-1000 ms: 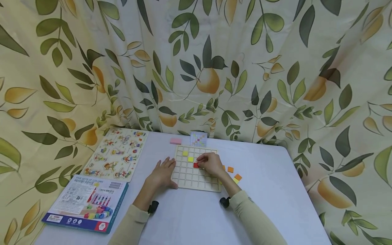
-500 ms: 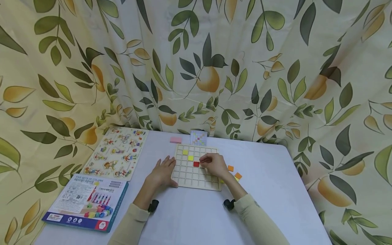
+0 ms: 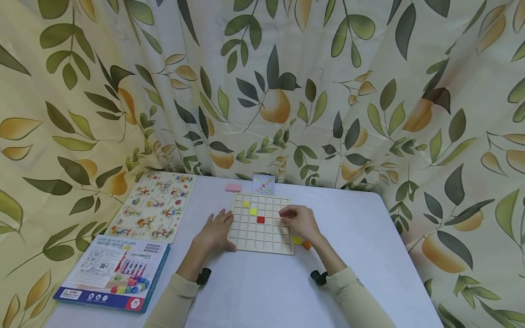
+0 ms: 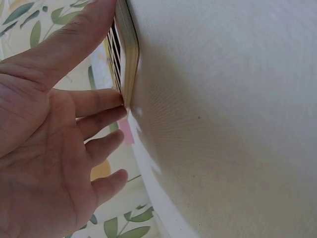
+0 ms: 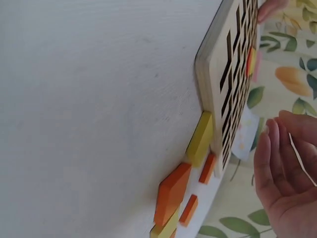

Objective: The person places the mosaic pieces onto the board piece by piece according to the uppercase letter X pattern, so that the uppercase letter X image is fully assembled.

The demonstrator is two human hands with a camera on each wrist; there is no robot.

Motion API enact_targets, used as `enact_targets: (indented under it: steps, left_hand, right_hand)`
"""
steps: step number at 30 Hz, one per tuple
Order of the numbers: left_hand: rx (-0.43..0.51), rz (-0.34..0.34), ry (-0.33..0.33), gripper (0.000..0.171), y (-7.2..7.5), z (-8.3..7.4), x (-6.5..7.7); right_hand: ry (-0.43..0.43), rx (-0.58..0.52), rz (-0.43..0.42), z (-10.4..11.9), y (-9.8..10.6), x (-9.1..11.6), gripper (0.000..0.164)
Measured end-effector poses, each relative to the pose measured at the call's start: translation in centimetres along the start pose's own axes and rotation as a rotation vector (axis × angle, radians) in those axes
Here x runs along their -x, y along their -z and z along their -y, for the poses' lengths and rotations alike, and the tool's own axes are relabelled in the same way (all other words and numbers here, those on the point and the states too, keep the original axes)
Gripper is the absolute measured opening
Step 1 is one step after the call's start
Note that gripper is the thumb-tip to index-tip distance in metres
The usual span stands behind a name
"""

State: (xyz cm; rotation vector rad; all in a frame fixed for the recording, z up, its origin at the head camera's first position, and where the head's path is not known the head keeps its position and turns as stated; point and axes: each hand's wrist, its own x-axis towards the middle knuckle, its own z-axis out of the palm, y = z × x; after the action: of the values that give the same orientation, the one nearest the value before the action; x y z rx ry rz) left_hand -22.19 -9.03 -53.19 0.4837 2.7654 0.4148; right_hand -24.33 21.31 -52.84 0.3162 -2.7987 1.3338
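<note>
A wooden grid board [image 3: 262,241] lies on the white table [image 3: 369,255]. Two yellow tiles [image 3: 253,211] and one red tile [image 3: 260,219] sit in its cells. My left hand [image 3: 216,231] lies flat on the table, fingers straight against the board's left edge [image 4: 128,54]. Hovering over the board's right edge, my right hand [image 3: 300,222] has relaxed fingers and holds nothing; the right wrist view shows its empty fingers [image 5: 285,163]. Loose yellow [image 5: 200,140] and orange tiles [image 5: 171,194] lie beside the board's right side, partly hidden under this hand in the head view.
A small pattern card [image 3: 264,184] and a pink block [image 3: 233,187] sit behind the board. A figure puzzle board [image 3: 157,205] and a blue toy box [image 3: 112,271] lie at the left. A leaf-print curtain [image 3: 287,91] closes the back and sides.
My right hand let go of the red tile, leaving it in its cell, and moved right to the board's right edge, over the loose tiles. The left hand stayed put.
</note>
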Motion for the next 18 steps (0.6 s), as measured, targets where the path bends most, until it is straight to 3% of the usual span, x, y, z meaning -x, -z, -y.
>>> enact_targets:
  steps: [18]
  left_hand:
    - [0.004,-0.01,0.001,0.112,0.0,0.0,0.0]
  right_hand:
    - [-0.064,0.07,-0.022,-2.3,3.0,3.2,0.019]
